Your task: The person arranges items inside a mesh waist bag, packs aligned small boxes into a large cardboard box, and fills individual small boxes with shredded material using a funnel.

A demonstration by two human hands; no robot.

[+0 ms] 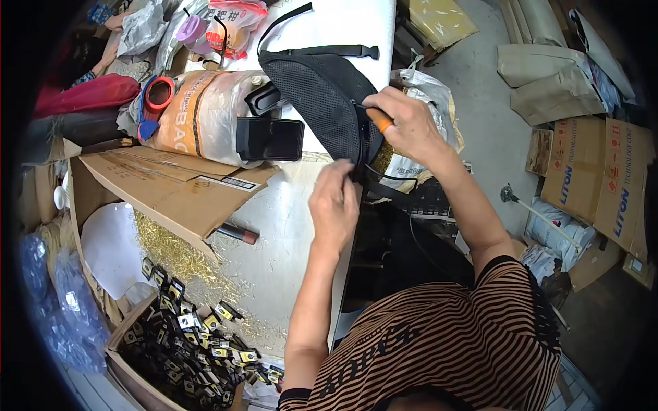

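Observation:
A black mesh waist bag [312,96] lies tilted across the table's edge, its strap and buckle toward the back. My right hand [408,123] pinches the bag's zippered edge, and an orange finger cover sits on one of its digits. At the bag's lower end is my left hand [334,205], its fingers curled against the bag and slightly blurred. A black cable [394,178] runs out by the bag and hangs down in front of me. Just left of the bag lies a black smartphone [274,140], screen up.
A cardboard box [164,185] holds gold-coloured pins, beside a heap of small black-and-yellow parts [199,342]. A plastic-wrapped bag [205,116], a red tape roll [159,94] and a purple-lidded cup [193,31] stand behind. Cartons [589,178] line the right. Another person's hand [113,22] shows at upper left.

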